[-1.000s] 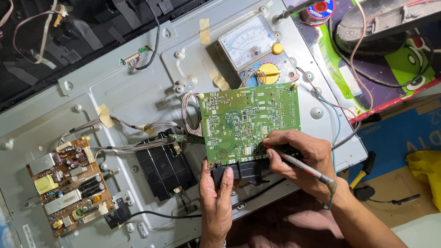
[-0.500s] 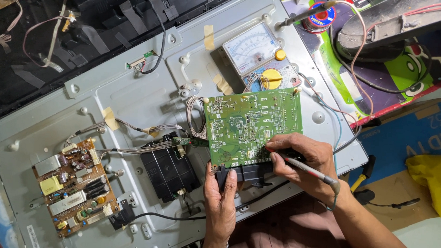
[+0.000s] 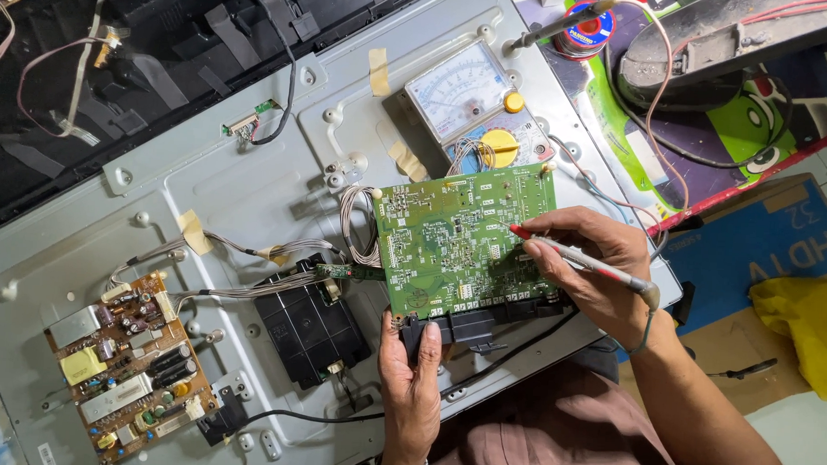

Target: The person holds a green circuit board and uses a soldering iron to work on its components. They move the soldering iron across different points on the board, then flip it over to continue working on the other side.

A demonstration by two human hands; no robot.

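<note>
From here I can't see my left hand's fingertips; they disappear behind the black connectors under the green circuit board. The board covers the lower part of the analog multimeter. The red probe tip is too small to tell which contact it touches. The bottom edge cuts off my left wrist.

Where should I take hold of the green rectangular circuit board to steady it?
Grip the green rectangular circuit board by its black connector edge, coming from below, as the left hand does. It is tilted up, its face is crowded with small parts, and the right hand probes there.
</note>
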